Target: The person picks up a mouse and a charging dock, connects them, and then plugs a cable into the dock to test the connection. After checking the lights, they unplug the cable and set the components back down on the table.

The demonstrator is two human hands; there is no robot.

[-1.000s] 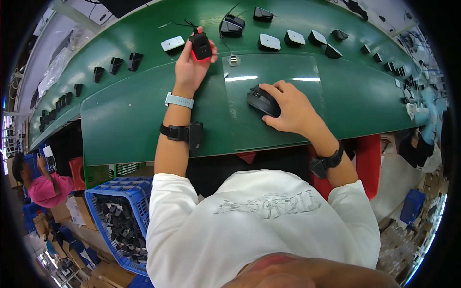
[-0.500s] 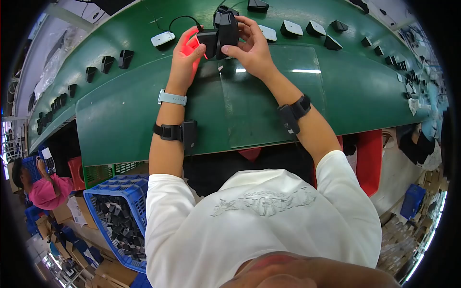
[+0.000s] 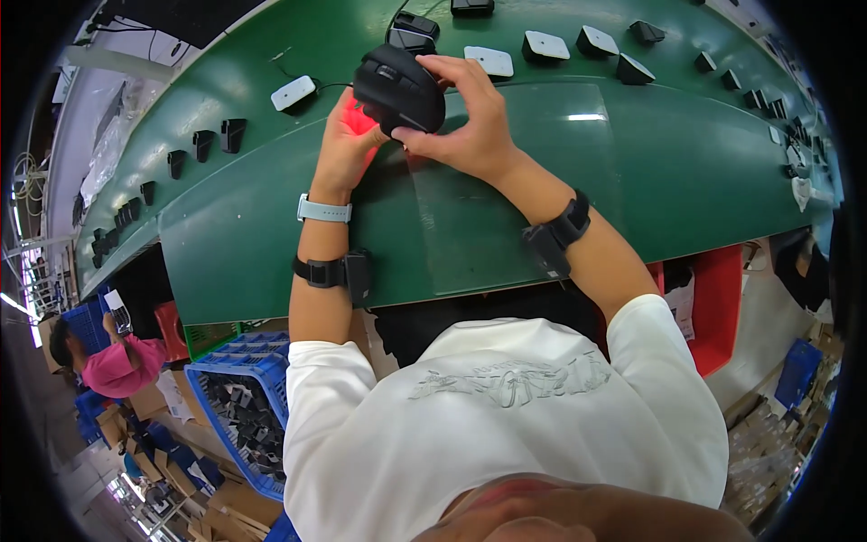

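Fingers of the right hand [image 3: 470, 126] wrap the far and right side of a black computer mouse [image 3: 399, 87], thumb pressed on its near edge, so the mouse is lifted clear of the green conveyor belt [image 3: 686, 154]. Underneath it the left hand [image 3: 348, 144] cups the mouse from below with an open palm, and a red glow from the mouse's underside lights that palm. Both hands therefore hold the same mouse, above the far edge of a clear plastic sheet [image 3: 542, 181] that lies flat on the belt in front of the person. A pale wristband [image 3: 323, 210] and a black strap [image 3: 330, 271] sit on the left forearm; another black strap [image 3: 555, 235] circles the right wrist. Just beyond the hands stands a black box-shaped part [image 3: 414, 32], and white-topped pieces [image 3: 293, 92] and dark wedge-shaped parts [image 3: 598, 41] are spaced along the belt. Small black clips [image 3: 233, 135] line the belt's left stretch. Below the table, a blue crate [image 3: 237, 406] holds dark parts, and a person in a pink top [image 3: 113, 366] sits at far left.
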